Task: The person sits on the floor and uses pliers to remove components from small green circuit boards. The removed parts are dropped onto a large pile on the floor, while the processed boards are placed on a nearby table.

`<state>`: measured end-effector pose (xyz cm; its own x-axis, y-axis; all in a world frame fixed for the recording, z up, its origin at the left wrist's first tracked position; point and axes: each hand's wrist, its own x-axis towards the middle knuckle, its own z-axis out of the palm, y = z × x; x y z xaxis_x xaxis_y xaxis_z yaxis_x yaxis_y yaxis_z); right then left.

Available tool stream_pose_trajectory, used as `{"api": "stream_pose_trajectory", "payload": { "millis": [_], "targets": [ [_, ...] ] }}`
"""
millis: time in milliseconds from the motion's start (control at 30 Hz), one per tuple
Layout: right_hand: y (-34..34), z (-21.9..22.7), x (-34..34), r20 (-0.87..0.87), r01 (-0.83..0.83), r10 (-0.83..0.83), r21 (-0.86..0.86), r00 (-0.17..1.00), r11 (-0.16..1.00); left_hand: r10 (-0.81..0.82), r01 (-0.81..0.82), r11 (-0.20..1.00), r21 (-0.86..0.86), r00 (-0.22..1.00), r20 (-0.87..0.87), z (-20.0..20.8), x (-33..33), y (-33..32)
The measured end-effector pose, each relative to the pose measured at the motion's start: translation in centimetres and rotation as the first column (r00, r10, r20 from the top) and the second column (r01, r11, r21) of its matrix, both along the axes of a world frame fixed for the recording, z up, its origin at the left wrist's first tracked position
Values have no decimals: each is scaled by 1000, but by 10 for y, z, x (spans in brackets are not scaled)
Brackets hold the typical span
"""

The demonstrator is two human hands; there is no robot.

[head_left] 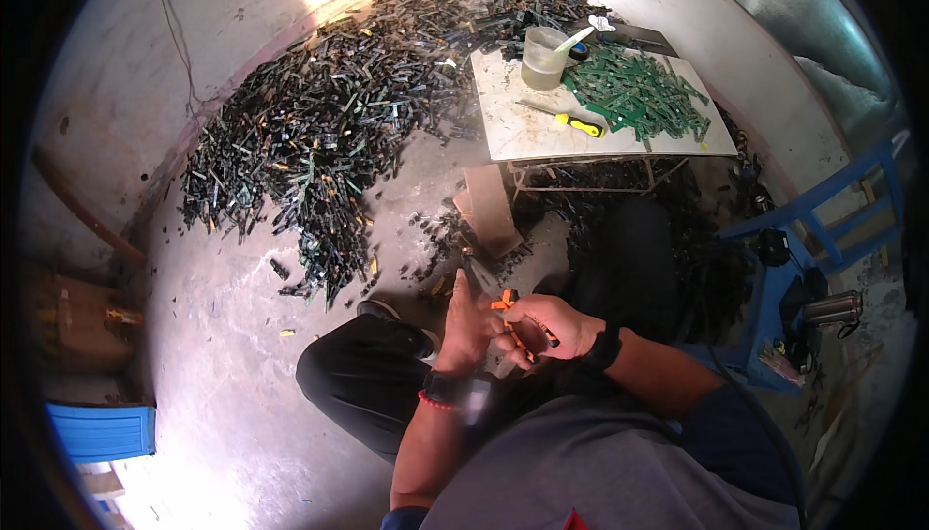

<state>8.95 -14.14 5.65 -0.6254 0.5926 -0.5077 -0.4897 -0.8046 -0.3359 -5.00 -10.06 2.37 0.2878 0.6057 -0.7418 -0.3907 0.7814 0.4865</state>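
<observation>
My right hand (556,325) is wrapped round a hand tool with orange and black handles, which looks like pliers (524,340). The handles are spread apart. Close beside it, my left hand (464,325) points away from me and is slightly blurred. A dark, narrow strip (468,265) shows at its fingertips and seems to be held there; its exact kind is too small to tell. Both hands are over my lap, nearly touching. Below them on the floor lie a brown cardboard piece (492,211) and scattered dark bits.
A large heap of dark strip-like parts (329,123) covers the floor ahead and left. On a low white table (503,133) are green circuit boards (639,94), a cup of liquid (544,59) and a yellow-handled screwdriver (579,124). A blue chair (764,307) stands at right.
</observation>
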Motion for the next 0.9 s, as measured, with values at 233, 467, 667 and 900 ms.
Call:
{"api": "stream_pose_trajectory", "payload": {
  "millis": [233, 467, 667, 900],
  "targets": [
    [24, 0, 21, 959, -850, -265, 223, 102, 478, -112, 112, 962, 247, 994, -12, -26, -7, -2],
    [36, 7, 18, 953, -913, -303, 121, -2, 389, -49, 41, 972, 230, 998, 29, -33, -13, -1],
    [20, -12, -5, 428, -205, 82, 251, 900, 946, 0, -7, 998, 59, 991, 131, 10, -16, 8],
    [22, -7, 21, 191, -215, 175, 212, 966, 953, -110, 48, 986, 158, 906, 408, -15, -23, 7]
  ]
}}
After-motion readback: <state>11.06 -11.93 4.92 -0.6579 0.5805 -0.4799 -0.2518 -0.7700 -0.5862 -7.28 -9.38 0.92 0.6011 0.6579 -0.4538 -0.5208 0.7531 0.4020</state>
